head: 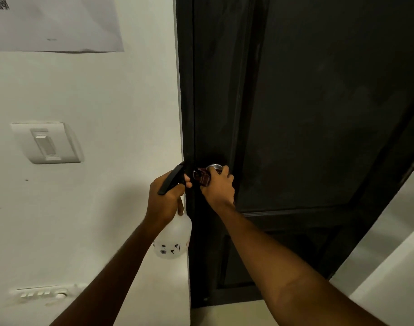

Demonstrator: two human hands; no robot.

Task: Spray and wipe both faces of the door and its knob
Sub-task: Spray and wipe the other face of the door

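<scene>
Knob wipe, bottle held.
Right hand (pixel 217 187) grips cloth (pixel 202 177) round knob (pixel 214 167); left hand (pixel 164 198) grasps bottle (pixel 174 238) neck beside door (pixel 307 102).

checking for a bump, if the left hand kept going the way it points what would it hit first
The left hand would probably meet the door at its dark left edge, beside the cloth on the knob; depth is unclear.
</scene>
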